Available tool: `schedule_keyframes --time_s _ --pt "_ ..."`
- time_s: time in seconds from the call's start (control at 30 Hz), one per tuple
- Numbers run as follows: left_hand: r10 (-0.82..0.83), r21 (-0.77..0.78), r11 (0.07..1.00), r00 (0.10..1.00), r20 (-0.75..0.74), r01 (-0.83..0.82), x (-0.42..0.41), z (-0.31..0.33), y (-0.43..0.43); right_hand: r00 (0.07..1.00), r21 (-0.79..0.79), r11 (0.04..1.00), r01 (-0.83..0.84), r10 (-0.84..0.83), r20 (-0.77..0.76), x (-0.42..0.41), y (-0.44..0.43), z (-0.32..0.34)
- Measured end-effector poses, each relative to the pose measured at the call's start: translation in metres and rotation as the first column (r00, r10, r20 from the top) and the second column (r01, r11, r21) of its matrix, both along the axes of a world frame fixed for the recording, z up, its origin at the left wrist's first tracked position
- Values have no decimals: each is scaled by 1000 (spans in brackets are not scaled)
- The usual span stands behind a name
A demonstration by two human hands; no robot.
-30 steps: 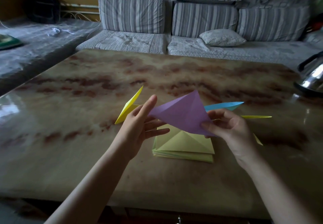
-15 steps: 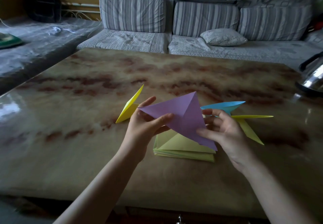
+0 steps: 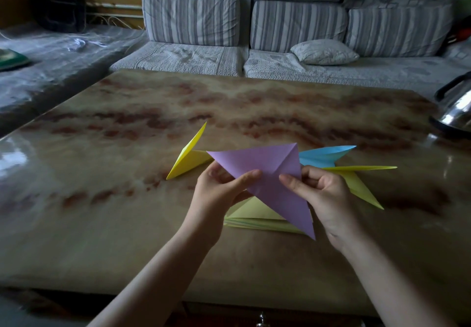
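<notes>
Over the near middle of the tabletop (image 3: 127,148) we hold the purple paper (image 3: 257,166) clear of the surface, both hands on it.

Left hand (image 3: 216,196): thumb on the facing side, other fingers curled behind, pinching the sheet near its centre. Right hand (image 3: 326,194): thumb pressed on the facing side just beside the left thumb, fingers curled behind the right edge. Thumb tips are close, not touching.

Paper is folded to a pointed shape: one tip out left, one up right, one long tip down toward us. A crease runs from the upper right corner toward the thumbs.

Directly under it a stack of pale yellow sheets (image 3: 254,213) lies flat on the tabletop, partly hidden by the paper and both hands. Left of the stack, the left yellow piece (image 3: 188,158) sits folded with one wing tilted up. Behind the right hand sits a blue folded piece (image 3: 323,154), and just beside it the right yellow piece (image 3: 359,186), tips pointing right and toward us. Whether those two touch, we cannot tell.

Far right edge: a steel kettle (image 3: 458,112), cut by the frame. Behind the tabletop is a striped grey sofa (image 3: 191,18) with a small pillow (image 3: 323,52) on its seat.
</notes>
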State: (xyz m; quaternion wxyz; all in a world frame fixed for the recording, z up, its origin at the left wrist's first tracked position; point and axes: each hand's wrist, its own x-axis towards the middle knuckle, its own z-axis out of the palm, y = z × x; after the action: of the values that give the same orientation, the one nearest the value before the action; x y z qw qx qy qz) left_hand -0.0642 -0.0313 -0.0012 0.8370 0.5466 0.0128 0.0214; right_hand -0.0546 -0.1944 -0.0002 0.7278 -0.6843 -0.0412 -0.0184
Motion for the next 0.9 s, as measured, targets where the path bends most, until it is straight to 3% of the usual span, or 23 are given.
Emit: schedule_keyframes --time_s 0.23,0.5,0.9 --pt "19 102 995 1000 11 -20 -6 -7 -7 1000 -21 1000 -5 5 3 -4 2 5" --pt "-12 258 966 999 43 0 -8 -6 -7 992 33 993 116 -117 37 4 -13 14" --pt "-40 214 977 997 60 26 -10 -2 -5 996 2 996 85 -85 38 4 -19 15"
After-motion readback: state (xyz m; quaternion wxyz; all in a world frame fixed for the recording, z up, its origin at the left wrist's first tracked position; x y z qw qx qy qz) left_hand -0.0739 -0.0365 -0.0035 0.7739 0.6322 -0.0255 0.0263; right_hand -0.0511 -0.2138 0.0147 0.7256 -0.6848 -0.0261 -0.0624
